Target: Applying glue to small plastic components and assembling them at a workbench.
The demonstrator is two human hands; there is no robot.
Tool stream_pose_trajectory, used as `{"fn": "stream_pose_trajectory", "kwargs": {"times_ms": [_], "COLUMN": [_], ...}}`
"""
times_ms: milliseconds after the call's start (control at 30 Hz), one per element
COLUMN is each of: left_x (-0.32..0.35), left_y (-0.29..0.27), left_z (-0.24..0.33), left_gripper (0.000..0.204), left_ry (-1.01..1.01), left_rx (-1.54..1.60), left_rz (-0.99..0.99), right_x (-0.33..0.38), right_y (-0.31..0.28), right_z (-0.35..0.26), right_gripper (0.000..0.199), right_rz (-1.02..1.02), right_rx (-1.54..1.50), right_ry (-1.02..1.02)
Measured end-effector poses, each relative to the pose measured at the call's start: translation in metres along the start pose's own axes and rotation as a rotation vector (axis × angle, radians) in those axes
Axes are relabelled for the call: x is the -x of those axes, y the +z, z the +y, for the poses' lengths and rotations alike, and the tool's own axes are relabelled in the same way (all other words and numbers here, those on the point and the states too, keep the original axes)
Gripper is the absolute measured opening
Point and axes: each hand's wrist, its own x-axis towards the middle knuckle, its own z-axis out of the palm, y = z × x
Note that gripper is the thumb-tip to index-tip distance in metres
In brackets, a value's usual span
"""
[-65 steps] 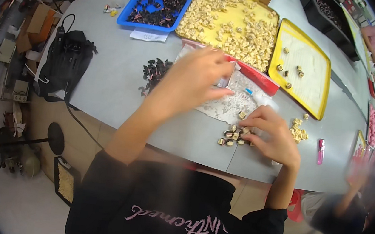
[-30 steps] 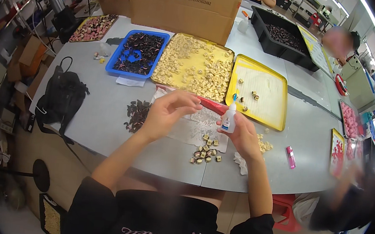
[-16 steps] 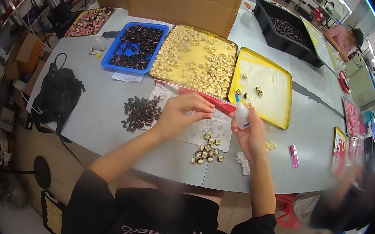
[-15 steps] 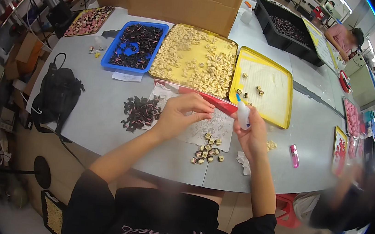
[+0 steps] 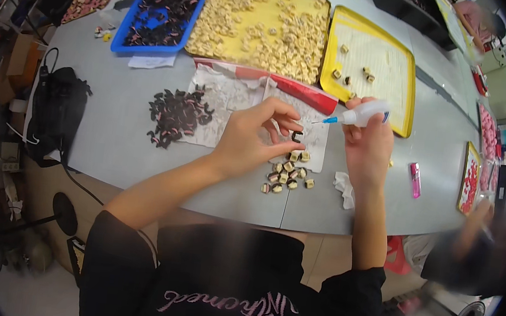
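Note:
Between the thumb and fingertips of my left hand is a small dark C-shaped piece. My right hand grips a white squeeze bottle, tipped on its side. Its blue needle tip points left, a short way above and right of the dark piece, not touching it. Below my left fingertips lies a cluster of small cream-and-dark pieces. Left of that hand is a heap of loose dark curved pieces with pink streaks. White paper lies under the work.
Along the back stand a blue tray of dark pieces, a yellow tray full of cream pieces, and another yellow tray holding several pieces. A pink lighter and crumpled tissue lie right. A black bag sits left.
The bottle has swung from nozzle-up to lying sideways, its tip now toward my left hand. The dark piece now shows between my left fingers. The whole view has shifted downward.

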Motion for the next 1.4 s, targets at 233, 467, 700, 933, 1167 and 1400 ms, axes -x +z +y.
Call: {"fn": "stream_pose_trajectory", "kwargs": {"times_ms": [233,467,700,933,1167,1400], "left_x": [0.002,0.003,0.004,0.003,0.004,0.003], "left_y": [0.004,0.008,0.008,0.007,0.007,0.007], "left_z": [-0.007,-0.007,-0.008,-0.007,-0.007,-0.007], "left_gripper": [0.04,0.04,0.037,0.037,0.037,0.037], "left_ry": [0.145,0.19,0.204,0.224,0.228,0.235], "left_rx": [-0.178,-0.189,-0.18,-0.188,-0.192,-0.192], "left_rz": [0.061,0.097,0.089,0.078,0.072,0.082], "right_x": [0.004,0.007,0.007,0.007,0.007,0.007], "right_y": [0.023,0.025,0.026,0.026,0.026,0.027], "right_z": [-0.003,-0.003,0.0,-0.001,-0.001,-0.003], "right_gripper": [0.035,0.034,0.034,0.034,0.033,0.031], "right_rz": [-0.072,-0.046,-0.048,-0.056,-0.062,-0.038], "right_rx": [0.307,0.353,0.384,0.409,0.412,0.403], "right_ry": [-0.063,-0.046,-0.039,-0.04,-0.034,-0.047]}}
